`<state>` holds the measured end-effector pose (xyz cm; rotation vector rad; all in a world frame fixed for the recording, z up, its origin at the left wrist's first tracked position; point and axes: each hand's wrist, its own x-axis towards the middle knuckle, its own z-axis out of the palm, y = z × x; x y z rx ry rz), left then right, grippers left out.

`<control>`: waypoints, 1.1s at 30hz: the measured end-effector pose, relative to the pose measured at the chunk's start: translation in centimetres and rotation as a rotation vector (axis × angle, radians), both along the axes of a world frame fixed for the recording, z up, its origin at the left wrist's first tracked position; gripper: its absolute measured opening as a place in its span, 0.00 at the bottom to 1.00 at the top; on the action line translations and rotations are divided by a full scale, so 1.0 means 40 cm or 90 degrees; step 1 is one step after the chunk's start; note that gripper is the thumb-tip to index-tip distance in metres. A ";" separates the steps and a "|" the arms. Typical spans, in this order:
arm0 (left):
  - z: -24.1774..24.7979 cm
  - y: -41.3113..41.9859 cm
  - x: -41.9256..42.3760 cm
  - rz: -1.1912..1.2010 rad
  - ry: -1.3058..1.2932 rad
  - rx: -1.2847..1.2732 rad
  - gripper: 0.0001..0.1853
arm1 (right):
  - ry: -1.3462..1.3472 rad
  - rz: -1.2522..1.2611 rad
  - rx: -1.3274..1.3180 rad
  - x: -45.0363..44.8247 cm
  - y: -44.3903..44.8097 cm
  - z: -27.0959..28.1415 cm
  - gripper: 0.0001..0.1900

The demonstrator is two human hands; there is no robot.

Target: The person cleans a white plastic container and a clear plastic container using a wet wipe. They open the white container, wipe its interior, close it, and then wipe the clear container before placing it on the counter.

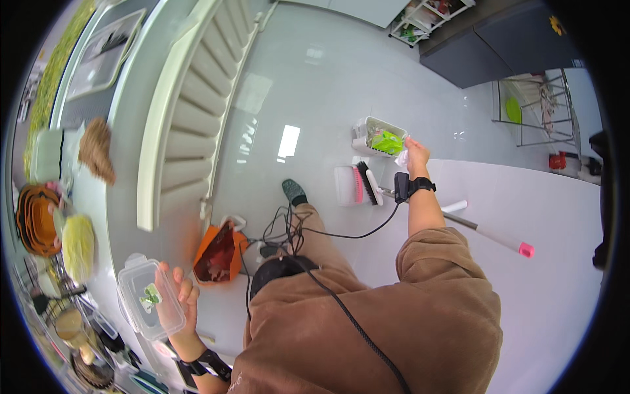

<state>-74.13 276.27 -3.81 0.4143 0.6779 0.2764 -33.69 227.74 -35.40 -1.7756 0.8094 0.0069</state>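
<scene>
My left hand [184, 300] is closed around a clear plastic food container [142, 315] with clip flaps and a green-and-white sticker, held over the edge of the counter at the lower left. Out to the right, my right hand [417, 153] holds a small piece of white crumpled material [402, 158] just beside the rim of a white waste bin [362, 140]. A bright green packet [387, 143] lies in the bin. Below the bin, a broom head [370, 183] with black bristles rests by a clear-and-pink dustpan [347, 186].
An orange bag [219, 256] stands on the floor near my legs, below a white radiator [192, 103]. Black cables hang in front of me. The counter [101, 236] at left bears orange nested bowls [37, 220] and a yellow bundle [78, 248]. A wheeled rack [423, 22] stands at the top.
</scene>
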 end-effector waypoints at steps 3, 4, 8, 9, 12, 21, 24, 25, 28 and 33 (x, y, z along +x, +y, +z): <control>-0.024 -0.011 0.122 -0.048 0.031 -0.015 0.16 | 0.024 -0.087 0.077 0.036 -0.038 -0.111 0.11; -0.034 -0.016 0.162 -0.063 0.046 -0.009 0.16 | 0.047 -0.091 0.065 0.045 -0.041 -0.146 0.11; -0.086 -0.053 0.301 -0.056 0.225 0.035 0.12 | 0.097 -0.078 -0.006 0.070 -0.053 -0.272 0.11; -0.100 -0.060 0.326 -0.066 0.227 0.041 0.12 | 0.102 -0.074 -0.027 0.070 -0.049 -0.305 0.12; -0.146 -0.068 0.377 -0.110 0.216 0.018 0.13 | 0.113 -0.074 -0.021 0.082 -0.042 -0.384 0.12; -0.262 -0.049 0.446 -0.132 0.308 0.036 0.13 | 0.173 0.022 -0.210 0.178 -0.062 -0.603 0.06; -0.281 -0.051 0.473 -0.116 0.352 0.045 0.12 | 0.150 0.022 -0.220 0.192 -0.066 -0.649 0.07; -0.288 -0.051 0.480 -0.108 0.357 0.035 0.12 | 0.155 0.024 -0.238 0.196 -0.066 -0.657 0.07; -0.306 -0.047 0.489 -0.097 0.363 0.020 0.12 | 0.204 0.084 -0.360 0.206 -0.059 -0.660 0.08; -0.321 -0.039 0.505 -0.110 0.380 0.027 0.12 | 0.230 0.193 -0.436 0.217 -0.071 -0.651 0.17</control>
